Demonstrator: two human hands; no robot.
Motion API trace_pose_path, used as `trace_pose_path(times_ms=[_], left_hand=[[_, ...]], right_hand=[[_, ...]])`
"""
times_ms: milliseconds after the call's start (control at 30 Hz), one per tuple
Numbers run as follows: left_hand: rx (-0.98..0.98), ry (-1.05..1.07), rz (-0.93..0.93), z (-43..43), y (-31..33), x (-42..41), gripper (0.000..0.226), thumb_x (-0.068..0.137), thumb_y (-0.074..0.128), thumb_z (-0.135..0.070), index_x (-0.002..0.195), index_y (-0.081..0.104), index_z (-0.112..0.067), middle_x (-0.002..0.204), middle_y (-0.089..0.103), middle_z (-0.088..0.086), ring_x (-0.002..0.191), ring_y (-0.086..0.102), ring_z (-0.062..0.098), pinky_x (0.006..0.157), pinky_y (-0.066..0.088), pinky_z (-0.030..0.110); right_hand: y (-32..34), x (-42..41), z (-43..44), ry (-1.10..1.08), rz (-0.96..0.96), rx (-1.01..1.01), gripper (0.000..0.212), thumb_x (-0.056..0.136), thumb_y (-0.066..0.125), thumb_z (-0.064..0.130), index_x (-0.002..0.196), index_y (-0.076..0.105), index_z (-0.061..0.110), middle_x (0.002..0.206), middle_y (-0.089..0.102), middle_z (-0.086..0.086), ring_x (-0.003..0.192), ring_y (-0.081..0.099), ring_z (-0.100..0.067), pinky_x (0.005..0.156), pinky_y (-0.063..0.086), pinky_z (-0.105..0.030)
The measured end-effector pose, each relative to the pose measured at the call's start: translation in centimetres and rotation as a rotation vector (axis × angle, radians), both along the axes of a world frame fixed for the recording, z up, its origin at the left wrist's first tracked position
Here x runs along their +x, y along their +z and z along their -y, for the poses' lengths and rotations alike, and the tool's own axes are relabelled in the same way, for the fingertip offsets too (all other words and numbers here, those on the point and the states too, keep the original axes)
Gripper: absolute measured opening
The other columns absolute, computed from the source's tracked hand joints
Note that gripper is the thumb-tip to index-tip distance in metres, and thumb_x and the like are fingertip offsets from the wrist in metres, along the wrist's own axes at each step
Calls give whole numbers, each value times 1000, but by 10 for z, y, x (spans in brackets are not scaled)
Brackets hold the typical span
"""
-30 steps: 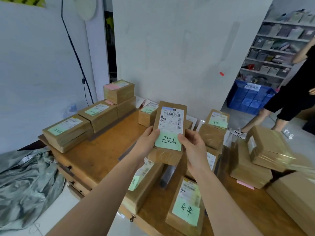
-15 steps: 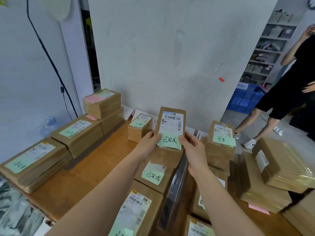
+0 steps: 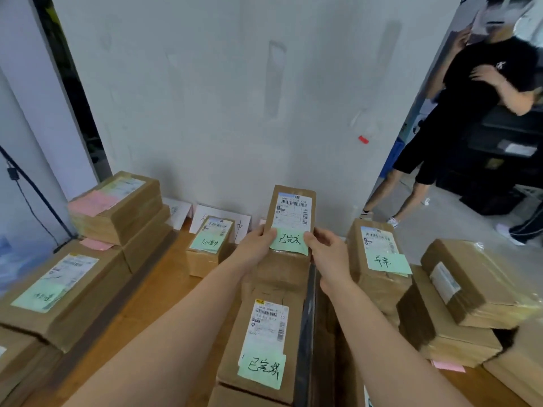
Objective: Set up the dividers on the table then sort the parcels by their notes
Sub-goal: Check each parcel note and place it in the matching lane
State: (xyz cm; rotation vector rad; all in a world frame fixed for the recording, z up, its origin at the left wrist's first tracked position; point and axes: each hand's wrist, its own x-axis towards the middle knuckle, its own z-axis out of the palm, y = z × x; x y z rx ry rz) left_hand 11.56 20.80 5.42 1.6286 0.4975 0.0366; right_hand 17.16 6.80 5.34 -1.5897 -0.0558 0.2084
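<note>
I'm mid-sort, left hand (image 3: 255,245) and right hand (image 3: 326,254) pinching a parcel (image 3: 291,212) by its sides above the table (image 3: 164,283), and its note (image 3: 289,240) seems to match the lower parcel (image 3: 264,333), so next I'd lay it squarely there, left of the divider (image 3: 305,318).

The small parcel (image 3: 209,248) hides most of the white card (image 3: 242,224) behind it. Print on the held parcel (image 3: 291,210) is too tiny to read. The bystander (image 3: 470,83) looks blurry.
</note>
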Motion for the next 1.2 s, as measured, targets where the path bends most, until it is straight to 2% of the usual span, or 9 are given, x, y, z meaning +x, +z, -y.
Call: trace_pose_path(times_ms=[100, 233, 433, 600, 700, 900, 967, 1033, 1200], left_hand=[[20, -29, -14, -8, -12, 14, 41, 103, 38, -37, 139, 46, -20, 123, 65, 1, 113, 62, 19, 100, 50, 43], [25, -38, -33, -16, -27, 28, 40, 104, 37, -36, 140, 43, -22, 126, 63, 0, 114, 60, 17, 100, 50, 42], [36, -51, -34, -22, -47, 42, 43, 104, 37, -36, 145, 38, -25, 131, 60, -2, 111, 55, 13, 96, 47, 34], [68, -42, -67, -26, -69, 44, 47, 103, 37, -41, 148, 33, -29, 128, 62, -3, 105, 56, 11, 80, 43, 27], [90, -41, -56, -26, -75, 45, 51, 102, 36, -45, 150, 30, -30, 127, 62, -4, 112, 58, 14, 88, 47, 31], [214, -26, -34, -21, -65, 34, 51, 102, 36, -43, 149, 33, -23, 133, 58, -5, 120, 55, 16, 83, 45, 24], [306, -37, -5, -21, -61, 33, 40, 103, 38, -37, 140, 40, -22, 126, 57, -9, 111, 55, 10, 66, 40, 13], [435, -39, 42, -21, -57, 33, 33, 103, 39, -34, 132, 45, -20, 126, 57, -7, 105, 55, 8, 60, 41, 12], [778, -65, 140, -10, -39, 27, 42, 100, 44, -33, 138, 42, -17, 134, 50, 5, 125, 42, 21, 91, 42, 28]], right_hand=[[-9, 8, -10, -27, -18, -21, 13, 95, 61, 16, 99, 62, 28, 107, 70, 1, 98, 67, -14, 84, 58, -33], [-21, 14, -20, -62, -49, -54, 22, 96, 59, 15, 116, 63, 23, 105, 68, 3, 99, 67, -14, 84, 58, -34], [-34, 24, -27, -67, -57, -158, 13, 99, 54, 18, 106, 58, 29, 98, 66, 7, 97, 66, -12, 82, 58, -32], [-48, 22, -30, -35, -51, -254, 12, 100, 53, 22, 105, 55, 33, 94, 63, 12, 91, 63, -4, 78, 57, -26], [-51, 22, -31, -50, -28, -289, 11, 100, 52, 23, 103, 53, 34, 93, 62, 15, 89, 61, -2, 74, 56, -23], [-51, 14, -33, -35, 43, -416, 24, 101, 48, 27, 124, 56, 25, 114, 66, 5, 97, 62, -5, 61, 49, -13], [-50, 11, -31, -11, 113, -494, 30, 101, 48, 27, 130, 54, 22, 124, 64, 3, 104, 62, -8, 66, 50, -14], [-46, 7, -27, 13, 168, -549, 35, 101, 49, 26, 136, 49, 22, 131, 61, 3, 114, 60, -12, 78, 53, -19], [-27, -4, -11, 49, 277, -697, 49, 100, 50, 29, 147, 38, 21, 145, 49, 2, 133, 45, -17, 105, 41, -34]])
